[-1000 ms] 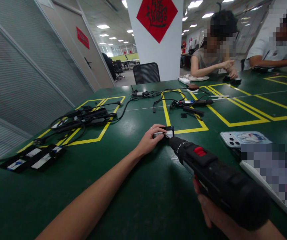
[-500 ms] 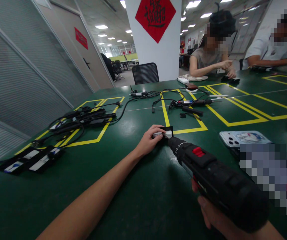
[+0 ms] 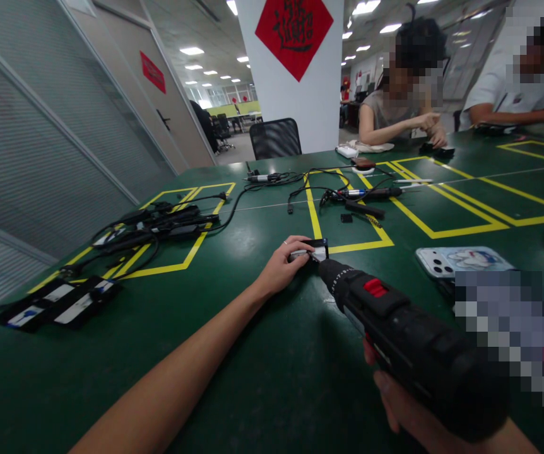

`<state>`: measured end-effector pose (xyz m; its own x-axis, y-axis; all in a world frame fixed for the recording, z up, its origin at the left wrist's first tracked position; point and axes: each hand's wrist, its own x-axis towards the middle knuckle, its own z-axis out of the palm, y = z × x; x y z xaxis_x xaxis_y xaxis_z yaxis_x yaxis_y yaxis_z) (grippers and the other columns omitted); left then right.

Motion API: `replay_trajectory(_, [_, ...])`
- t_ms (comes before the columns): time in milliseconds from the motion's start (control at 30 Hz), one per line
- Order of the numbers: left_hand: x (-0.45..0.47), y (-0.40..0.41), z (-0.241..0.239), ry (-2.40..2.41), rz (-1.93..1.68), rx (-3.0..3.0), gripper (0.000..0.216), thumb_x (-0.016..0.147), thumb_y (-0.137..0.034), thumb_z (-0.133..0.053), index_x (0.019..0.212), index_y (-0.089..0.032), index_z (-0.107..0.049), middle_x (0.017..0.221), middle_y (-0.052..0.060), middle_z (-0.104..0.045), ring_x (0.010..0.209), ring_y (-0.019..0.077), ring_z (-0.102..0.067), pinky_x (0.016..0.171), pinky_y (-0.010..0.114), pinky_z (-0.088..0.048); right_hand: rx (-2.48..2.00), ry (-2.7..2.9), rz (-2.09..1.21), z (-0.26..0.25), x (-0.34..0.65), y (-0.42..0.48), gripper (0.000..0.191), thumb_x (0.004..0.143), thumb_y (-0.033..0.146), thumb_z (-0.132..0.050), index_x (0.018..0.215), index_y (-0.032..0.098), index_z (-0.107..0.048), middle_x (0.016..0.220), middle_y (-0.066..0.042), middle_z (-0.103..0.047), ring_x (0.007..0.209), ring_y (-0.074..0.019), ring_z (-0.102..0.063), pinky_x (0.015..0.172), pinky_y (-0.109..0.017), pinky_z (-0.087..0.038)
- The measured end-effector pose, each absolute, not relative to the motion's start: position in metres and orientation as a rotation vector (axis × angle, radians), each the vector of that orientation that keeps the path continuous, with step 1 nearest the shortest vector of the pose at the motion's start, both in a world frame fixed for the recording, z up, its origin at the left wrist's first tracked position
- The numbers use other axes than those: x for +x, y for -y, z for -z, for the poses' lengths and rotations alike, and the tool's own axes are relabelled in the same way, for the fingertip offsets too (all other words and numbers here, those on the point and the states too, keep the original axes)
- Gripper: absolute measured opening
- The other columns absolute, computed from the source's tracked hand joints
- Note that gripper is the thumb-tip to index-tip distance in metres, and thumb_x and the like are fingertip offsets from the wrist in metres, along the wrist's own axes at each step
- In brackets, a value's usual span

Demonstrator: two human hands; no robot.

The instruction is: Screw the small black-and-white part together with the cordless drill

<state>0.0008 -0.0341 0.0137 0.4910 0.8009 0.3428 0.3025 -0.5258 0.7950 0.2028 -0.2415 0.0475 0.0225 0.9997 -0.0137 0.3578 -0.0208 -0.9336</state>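
Note:
My right hand (image 3: 402, 400) is wrapped round the handle of a black cordless drill (image 3: 409, 334) with red switches. The drill points forward and left, its chuck low over the green table. At its front end, the bit meets or nearly meets a small black-and-white flat piece (image 3: 320, 247); exact contact is too small to tell. My left hand (image 3: 287, 261), with a ring on one finger, grips that piece from the left and presses it on the tabletop. Part of the piece is hidden under my fingers.
Black cables and adapters (image 3: 172, 221) lie left, near black-and-white flat parts (image 3: 59, 302). An electric screwdriver (image 3: 364, 194) with a cord lies beyond my hands. A phone (image 3: 461, 261) rests at right. Yellow tape (image 3: 317, 217) marks the table (image 3: 234, 391). Two people (image 3: 399, 120) sit across.
Almost nothing differs. Both hands, the drill and the small flat piece stay in place.

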Motion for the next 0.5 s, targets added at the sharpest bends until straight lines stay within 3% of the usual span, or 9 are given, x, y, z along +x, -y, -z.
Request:
replay_trajectory(133, [0.001,0.034,-0.013,-0.905,-0.956,2.058,0.021,0.088,-0.018,-0.051,0.098,-0.021,-0.069,0.126,0.008,-0.054,0.12,0.0242,-0.051,0.102,0.044,-0.04,-1.523,1.429,-1.099,-0.056,0.204,0.241,0.018,0.078,0.016,-0.059,0.091,0.028,-0.064,0.075,0.002,-0.07,0.041,-0.0122,-0.059,0.039,-0.024,-0.052])
replay_trajectory(333, [0.002,0.032,-0.01,-0.921,-0.98,2.072,0.02,0.087,-0.017,-0.052,0.097,-0.021,-0.069,0.123,0.008,-0.056,0.118,0.024,-0.052,0.104,0.045,-0.038,-1.551,1.471,-1.139,-0.067,0.207,0.241,0.017,0.076,0.017,-0.06,0.088,0.027,-0.066,0.05,0.006,-0.061,0.041,-0.0149,-0.06,0.04,-0.023,-0.052])
replay_trajectory(500, [0.002,0.033,-0.011,-0.918,-0.977,2.071,0.021,0.087,-0.016,-0.051,0.097,-0.021,-0.069,0.124,0.008,-0.055,0.119,0.0243,-0.052,0.103,0.044,-0.039,-1.556,1.506,-1.11,-0.085,0.213,0.243,0.018,0.075,0.02,-0.062,0.087,0.031,-0.069,0.062,0.004,-0.068,0.05,-0.017,-0.065,0.048,-0.027,-0.057])
